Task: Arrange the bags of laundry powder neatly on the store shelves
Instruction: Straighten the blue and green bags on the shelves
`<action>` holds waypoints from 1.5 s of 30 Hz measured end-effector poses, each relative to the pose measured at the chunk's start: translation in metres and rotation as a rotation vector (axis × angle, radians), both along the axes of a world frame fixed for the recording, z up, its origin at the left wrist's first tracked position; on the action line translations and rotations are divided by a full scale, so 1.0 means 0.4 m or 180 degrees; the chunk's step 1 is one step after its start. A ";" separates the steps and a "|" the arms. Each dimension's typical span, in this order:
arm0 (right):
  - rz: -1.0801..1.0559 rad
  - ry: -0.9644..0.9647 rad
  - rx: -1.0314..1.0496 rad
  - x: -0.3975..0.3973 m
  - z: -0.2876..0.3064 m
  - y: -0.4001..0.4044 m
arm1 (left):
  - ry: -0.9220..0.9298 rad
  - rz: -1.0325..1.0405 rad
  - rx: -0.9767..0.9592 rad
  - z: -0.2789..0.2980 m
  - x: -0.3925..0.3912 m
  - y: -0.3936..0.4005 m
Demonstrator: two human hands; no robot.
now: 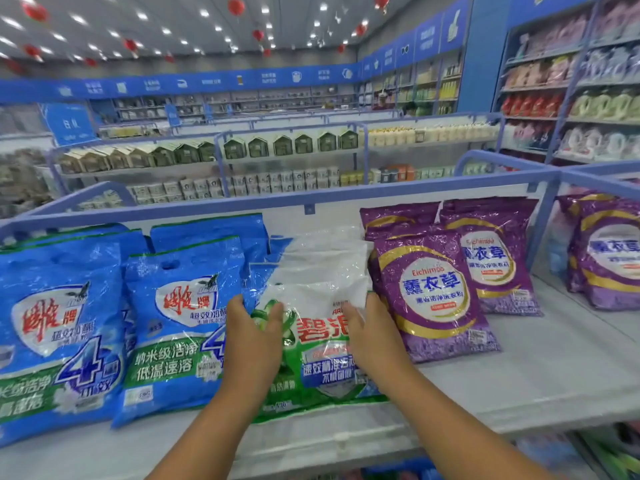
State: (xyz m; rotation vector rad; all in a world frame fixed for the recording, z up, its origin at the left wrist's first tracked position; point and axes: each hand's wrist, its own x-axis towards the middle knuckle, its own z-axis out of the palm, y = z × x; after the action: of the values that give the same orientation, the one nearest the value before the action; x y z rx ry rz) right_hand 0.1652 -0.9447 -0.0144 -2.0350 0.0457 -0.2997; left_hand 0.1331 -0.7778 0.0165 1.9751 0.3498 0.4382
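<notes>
Far left of the shelf point(519, 386), a big blue bag point(59, 334) leaned back right at the front edge, more blue bags stacked behind it. Next along, a second blue bag point(176, 327) stood just beside the first, tilted the same way, its right edge touching the left hand.

And there was the left hand point(254, 336), fingers curled over the upper left edge of the green-and-white bag point(322, 355), thumb pressed on its front face — a real grip. That bag sat in the middle of the shelf, near the front edge, leaning back against a row of white-topped bags point(325, 258) running toward the shelf's rear rail point(242, 204).

Over came the right hand point(369, 332), clamped on the same bag's upper right edge, fingers wrapped round the top, thumb on the front. Both hands on one bag, then, one at each upper corner.

Right of that, a purple bag point(433, 292) stood just beside the right wrist, tilted back, with a second purple bag point(495, 258) behind and to its right, overlapped by it. Bare shelf followed, then a blue upright divider point(545, 216), and beyond it, at the far right edge, another purple bag point(609, 254) in the next bay.
</notes>
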 end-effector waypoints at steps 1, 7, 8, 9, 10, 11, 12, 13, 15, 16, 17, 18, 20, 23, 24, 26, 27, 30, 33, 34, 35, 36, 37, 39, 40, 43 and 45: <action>-0.0037 0.0017 -0.0120 0.004 -0.003 0.007 | 0.0013 -0.0091 0.0000 0.001 -0.003 0.003; -0.0296 0.0038 -0.0328 -0.015 0.001 0.014 | 0.0116 -0.0672 0.0737 -0.034 -0.013 -0.001; -0.0327 0.0055 -0.0383 -0.016 0.000 0.018 | 0.0213 -0.0772 0.0796 -0.037 -0.005 0.004; -0.0359 0.0094 -0.0433 -0.016 0.002 0.024 | 0.0301 -0.0859 0.0823 -0.038 0.005 0.011; -0.0401 0.0118 -0.0460 -0.017 0.005 0.028 | 0.0359 -0.0935 0.0839 -0.037 0.016 0.016; -0.0457 0.0168 -0.0488 -0.021 0.013 0.032 | 0.0400 -0.0990 0.0855 -0.036 0.025 0.019; -0.0511 0.0222 -0.0526 -0.025 0.016 0.034 | 0.0421 -0.1037 0.0874 -0.037 0.031 0.023; -0.0549 0.0281 -0.0586 -0.034 0.020 0.037 | 0.0419 -0.1081 0.0901 -0.038 0.035 0.027; -0.0566 0.0364 -0.0749 -0.063 0.021 0.037 | 0.0364 -0.1169 0.0955 -0.050 0.037 0.037; -0.0551 0.0395 -0.0871 -0.083 0.018 0.035 | 0.0325 -0.1207 0.0972 -0.059 0.033 0.044; -0.0508 0.0418 -0.1018 -0.108 0.016 0.031 | 0.0268 -0.1236 0.1004 -0.067 0.025 0.050; -0.0446 0.0409 -0.1176 -0.135 0.011 0.027 | 0.0194 -0.1246 0.1085 -0.075 0.012 0.054; -0.0374 0.0387 -0.1530 -0.181 -0.001 0.015 | 0.0042 -0.1232 0.1412 -0.091 -0.024 0.055; -0.0312 0.0320 -0.1996 -0.242 -0.024 0.006 | -0.0107 -0.1265 0.1907 -0.109 -0.083 0.050; -0.0273 0.0316 -0.2094 -0.261 -0.032 0.006 | -0.0090 -0.1294 0.2013 -0.115 -0.100 0.050; -0.0223 0.0253 -0.2223 -0.295 -0.047 0.004 | -0.0024 -0.1382 0.2164 -0.126 -0.131 0.054; -0.0214 0.0210 -0.2264 -0.310 -0.056 0.001 | -0.0020 -0.1413 0.2257 -0.128 -0.147 0.056; -0.0116 0.0085 -0.2270 -0.361 -0.097 -0.010 | -0.0080 -0.1443 0.2540 -0.132 -0.205 0.054; 0.0143 -0.0242 -0.1989 -0.444 -0.147 -0.030 | -0.0094 -0.1597 0.2535 -0.156 -0.283 0.027; 0.0223 -0.0285 -0.1872 -0.476 -0.166 -0.042 | -0.0149 -0.1613 0.2509 -0.167 -0.315 0.013; 0.0304 -0.0274 -0.1810 -0.506 -0.186 -0.060 | -0.0243 -0.1608 0.2464 -0.178 -0.350 -0.005; 0.0385 -0.0235 -0.1816 -0.538 -0.206 -0.086 | -0.0372 -0.1588 0.2407 -0.189 -0.388 -0.030; 0.0433 -0.0175 -0.1851 -0.558 -0.226 -0.103 | -0.0495 -0.1595 0.2351 -0.209 -0.418 -0.046; 0.0470 0.0058 -0.1787 -0.588 -0.260 -0.157 | -0.0447 -0.1631 0.2292 -0.255 -0.467 -0.093; 0.0478 0.0224 -0.1734 -0.598 -0.273 -0.193 | -0.0293 -0.1622 0.2301 -0.282 -0.483 -0.120; 0.0527 0.0605 -0.1704 -0.610 -0.301 -0.289 | 0.0277 -0.1558 0.2394 -0.339 -0.509 -0.186; 0.0572 0.0776 -0.1752 -0.610 -0.314 -0.339 | 0.0705 -0.1548 0.2447 -0.352 -0.511 -0.224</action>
State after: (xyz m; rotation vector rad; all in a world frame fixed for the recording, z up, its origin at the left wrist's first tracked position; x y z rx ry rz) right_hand -0.0789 -1.0802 -0.1402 -2.5927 -0.0775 0.0631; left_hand -0.0711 -0.8674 -0.1241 2.7624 -0.2119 0.0222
